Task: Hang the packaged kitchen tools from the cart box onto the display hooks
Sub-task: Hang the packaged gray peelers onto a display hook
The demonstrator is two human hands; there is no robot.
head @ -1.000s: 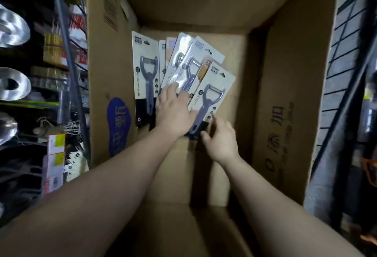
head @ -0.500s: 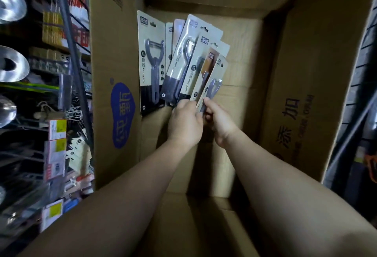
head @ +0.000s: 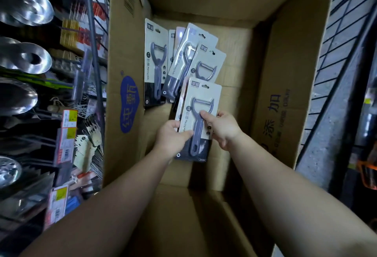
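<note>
Inside the cardboard box (head: 285, 73), I observe my left hand (head: 173, 134) and right hand (head: 222, 128) each pinching the front packaged peeler (head: 199, 118) by opposite edges.

Open cardboard box (head: 285, 85), flaps raised. Loose packaged peelers (head: 156, 67) lie fanned on its floor toward 12 o'clock, overlapping, against the far wall.
</note>
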